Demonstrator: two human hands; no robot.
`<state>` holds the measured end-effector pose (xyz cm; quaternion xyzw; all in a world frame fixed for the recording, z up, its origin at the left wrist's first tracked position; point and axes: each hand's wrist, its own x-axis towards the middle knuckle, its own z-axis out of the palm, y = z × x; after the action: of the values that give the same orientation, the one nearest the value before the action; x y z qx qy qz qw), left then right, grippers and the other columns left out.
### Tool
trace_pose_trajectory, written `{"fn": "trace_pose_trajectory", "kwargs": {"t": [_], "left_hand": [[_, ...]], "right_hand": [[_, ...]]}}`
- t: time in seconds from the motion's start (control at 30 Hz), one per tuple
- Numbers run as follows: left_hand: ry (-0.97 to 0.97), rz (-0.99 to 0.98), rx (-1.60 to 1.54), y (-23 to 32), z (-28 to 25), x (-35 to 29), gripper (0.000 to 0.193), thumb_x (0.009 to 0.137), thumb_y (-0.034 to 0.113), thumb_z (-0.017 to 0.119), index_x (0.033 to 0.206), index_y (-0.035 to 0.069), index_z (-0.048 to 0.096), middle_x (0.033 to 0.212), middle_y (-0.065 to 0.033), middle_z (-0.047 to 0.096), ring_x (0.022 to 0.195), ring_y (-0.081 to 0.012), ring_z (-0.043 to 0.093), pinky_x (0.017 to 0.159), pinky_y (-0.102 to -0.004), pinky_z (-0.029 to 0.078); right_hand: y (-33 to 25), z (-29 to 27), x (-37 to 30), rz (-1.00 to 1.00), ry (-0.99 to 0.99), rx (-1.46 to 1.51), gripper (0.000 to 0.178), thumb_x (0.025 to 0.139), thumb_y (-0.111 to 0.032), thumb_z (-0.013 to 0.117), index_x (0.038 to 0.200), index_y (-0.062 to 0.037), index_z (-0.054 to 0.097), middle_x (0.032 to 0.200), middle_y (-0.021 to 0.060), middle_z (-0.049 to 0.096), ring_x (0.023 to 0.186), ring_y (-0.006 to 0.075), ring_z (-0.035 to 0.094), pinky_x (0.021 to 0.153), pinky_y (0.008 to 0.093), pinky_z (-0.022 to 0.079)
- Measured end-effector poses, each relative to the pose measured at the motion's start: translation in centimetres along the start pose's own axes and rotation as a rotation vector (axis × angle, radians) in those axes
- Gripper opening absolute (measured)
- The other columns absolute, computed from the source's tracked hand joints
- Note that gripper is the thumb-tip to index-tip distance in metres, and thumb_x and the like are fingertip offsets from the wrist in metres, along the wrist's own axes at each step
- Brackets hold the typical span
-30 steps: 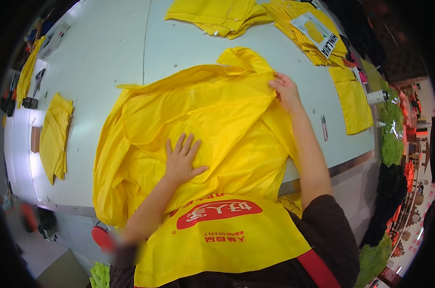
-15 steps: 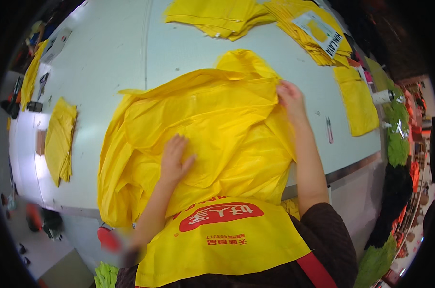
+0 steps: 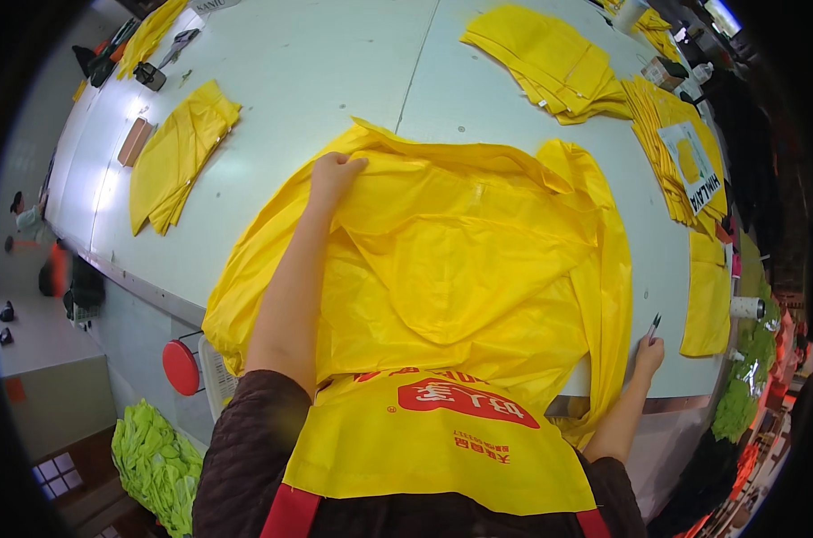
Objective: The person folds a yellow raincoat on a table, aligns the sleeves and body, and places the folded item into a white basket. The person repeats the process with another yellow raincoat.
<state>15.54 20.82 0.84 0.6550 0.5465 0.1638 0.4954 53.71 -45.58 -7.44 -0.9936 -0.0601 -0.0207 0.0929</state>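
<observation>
A yellow raincoat (image 3: 460,278) of thin, shiny fabric lies spread and creased on the pale table in front of me, its lower part hanging over the near edge. My left hand (image 3: 335,184) is closed on its far left edge, fingers pinching the fabric. Out to the right of the coat, near the table's front edge, my right hand (image 3: 648,357) is closed around a small pair of thread snips (image 3: 654,328), dark tips pointing away from me. Part of the coat's near side is covered by the yellow apron (image 3: 424,457) I wear.
Stacked yellow pieces lie at the left (image 3: 178,161), far right (image 3: 550,63) and right (image 3: 675,143). A folded yellow piece (image 3: 707,305) and a thread spool (image 3: 747,308) sit by the right edge. Below left are a red stool (image 3: 181,368) and a light-green heap (image 3: 155,462).
My left hand has moved from the coat's middle to its far left edge and gripped it. My right hand has let go of the coat and picked up the snips. The view has shifted.
</observation>
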Motion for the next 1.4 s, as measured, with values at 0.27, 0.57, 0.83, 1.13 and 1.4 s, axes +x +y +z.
{"fn": "trace_pose_trajectory", "kwargs": {"t": [0.27,0.57,0.83,1.13,1.4], "left_hand": [[-0.123,0.222,-0.998,0.1,3.9,-5.6,0.028,0.088,0.010,0.057,0.115,0.003,0.057,0.090,0.0043,0.061,0.071,-0.0016,0.052,0.059,-0.0156,0.040],[-0.225,0.099,-1.149,-0.8,3.7,-6.6,0.020,0.089,0.011,0.058,0.109,0.007,0.060,0.088,0.0064,0.059,0.076,-0.0012,0.050,0.066,-0.0166,0.041],[0.043,0.190,-0.839,-2.6,2.7,-4.6,0.023,0.089,0.016,0.058,0.108,0.003,0.059,0.091,0.0016,0.061,0.082,-0.0047,0.055,0.070,-0.0181,0.044],[-0.411,0.109,-0.478,-5.1,-1.7,-10.5,0.064,0.074,0.007,0.070,0.128,-0.003,0.039,0.102,-0.0070,0.062,0.085,-0.0133,0.061,0.068,-0.0276,0.052],[0.076,-0.200,-0.757,-6.2,3.5,-10.4,0.036,0.079,0.003,0.062,0.111,-0.001,0.048,0.095,-0.0097,0.062,0.076,-0.0170,0.063,0.062,-0.0260,0.053]], "right_hand": [[-9.7,-5.7,-3.1,0.336,-0.322,1.927,0.013,0.089,-0.019,0.056,0.089,-0.0064,0.056,0.074,0.0028,0.057,0.067,0.0137,0.055,0.059,0.0253,0.049],[-15.9,-5.9,-3.5,0.290,-0.283,1.904,0.023,0.089,-0.019,0.053,0.105,-0.0017,0.052,0.087,0.0067,0.057,0.073,0.0144,0.054,0.062,0.0242,0.046],[-3.6,1.5,4.1,0.042,0.006,0.598,0.031,0.086,-0.018,0.048,0.109,0.0016,0.054,0.103,0.0164,0.060,0.093,0.0299,0.058,0.076,0.0375,0.047],[-17.4,-3.7,-4.5,-0.026,-0.041,0.695,0.035,0.087,-0.033,0.056,0.102,-0.0020,0.059,0.092,0.0124,0.063,0.089,0.0218,0.061,0.075,0.0311,0.049],[-33.8,-1.9,-11.7,0.327,-0.651,1.507,0.037,0.083,-0.012,0.062,0.116,-0.0026,0.049,0.106,0.0098,0.058,0.090,0.0201,0.060,0.074,0.0315,0.051]]}}
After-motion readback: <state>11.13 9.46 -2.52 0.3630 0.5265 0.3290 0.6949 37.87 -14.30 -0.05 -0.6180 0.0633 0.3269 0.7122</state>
